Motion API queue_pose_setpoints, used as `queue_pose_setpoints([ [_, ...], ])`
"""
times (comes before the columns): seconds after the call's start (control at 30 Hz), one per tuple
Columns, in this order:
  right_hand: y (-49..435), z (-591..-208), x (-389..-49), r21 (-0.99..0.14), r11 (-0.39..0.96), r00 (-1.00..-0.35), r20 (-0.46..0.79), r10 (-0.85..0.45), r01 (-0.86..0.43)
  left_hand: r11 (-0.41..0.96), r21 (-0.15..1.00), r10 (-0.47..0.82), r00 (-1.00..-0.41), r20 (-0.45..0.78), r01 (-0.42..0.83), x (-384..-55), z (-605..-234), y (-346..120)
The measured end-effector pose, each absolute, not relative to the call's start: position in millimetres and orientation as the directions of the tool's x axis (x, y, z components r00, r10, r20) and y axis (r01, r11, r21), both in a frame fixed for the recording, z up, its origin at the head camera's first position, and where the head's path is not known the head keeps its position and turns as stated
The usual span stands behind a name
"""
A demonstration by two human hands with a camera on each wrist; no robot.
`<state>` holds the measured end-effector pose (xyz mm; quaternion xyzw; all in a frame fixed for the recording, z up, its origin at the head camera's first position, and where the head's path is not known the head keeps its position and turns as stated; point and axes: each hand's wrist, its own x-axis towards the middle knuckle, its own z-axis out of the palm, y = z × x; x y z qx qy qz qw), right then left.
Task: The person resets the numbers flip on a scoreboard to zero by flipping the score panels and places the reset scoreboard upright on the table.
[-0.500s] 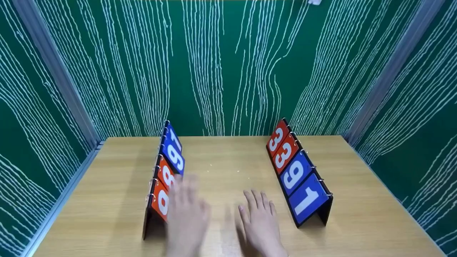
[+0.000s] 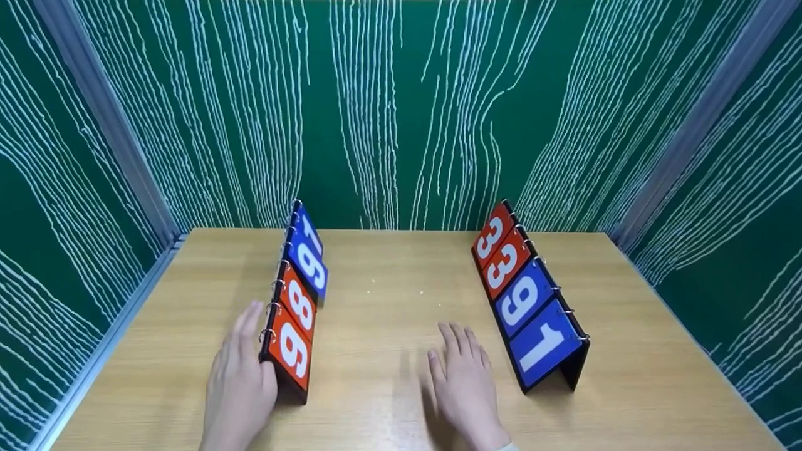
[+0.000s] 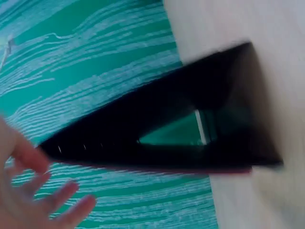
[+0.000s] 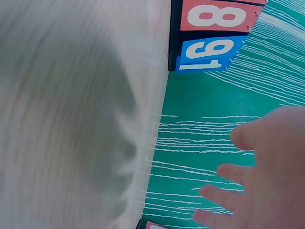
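On the left of the table stands a black tent-shaped flip scoreboard (image 2: 301, 300) with ringed red and blue number cards. My left hand (image 2: 237, 376) is at the outer side of its near end, fingers extended, thumb close to the top edge. In the left wrist view the thumb (image 3: 31, 155) overlaps the board's peak, and the other fingers are spread below it. My right hand (image 2: 465, 382) hovers over the table with fingers extended, between the two boards and nearer the right-hand scoreboard (image 2: 532, 300). Nothing is in it; its shadow falls on the wood.
A light wooden table (image 2: 376, 351) carries both boards, which run from near to far. Green walls (image 2: 413, 125) with white wavy lines close off the back and sides, with grey posts (image 2: 689, 119) at the corners. Small pale specks (image 2: 421, 292) lie mid-table.
My left hand has moved from the inner card side of the left board across to its outer side. The nearest red card there showed 0 and now shows another digit. The right hand is nearly still.
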<state>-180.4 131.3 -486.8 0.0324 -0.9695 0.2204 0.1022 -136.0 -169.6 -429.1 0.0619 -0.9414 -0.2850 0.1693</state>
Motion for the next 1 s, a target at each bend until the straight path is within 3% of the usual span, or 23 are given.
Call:
queue_pose_setpoints([
  [0.17, 132, -486, -182, -0.423, 0.898, -0.969, 0.248, -0.011, -0.119, 0.881, 0.467, -0.110, -0.933, 0.343, 0.068, -139, -438, -179],
  [0.37, 130, -486, -183, -0.424, 0.895, -0.966, 0.259, -0.027, -0.139, 0.882, 0.469, -0.069, -0.967, 0.245, 0.056, -144, -438, -184],
  [0.47, 131, -485, -182, -0.435, 0.891, -0.974, 0.225, -0.028, -0.126, 0.882, 0.464, -0.040, -0.964, 0.262, 0.089, -148, -444, -185],
  [0.73, 133, -487, -181, -0.446, 0.888, -0.976, 0.218, -0.018, -0.116, 0.906, 0.358, 0.034, -0.883, 0.468, 0.225, -156, -457, -188],
  [1.0, 132, -488, -182, -0.448, 0.884, -0.974, 0.224, -0.032, -0.132, 0.906, 0.335, 0.040, -0.839, 0.543, 0.260, -155, -457, -188],
])
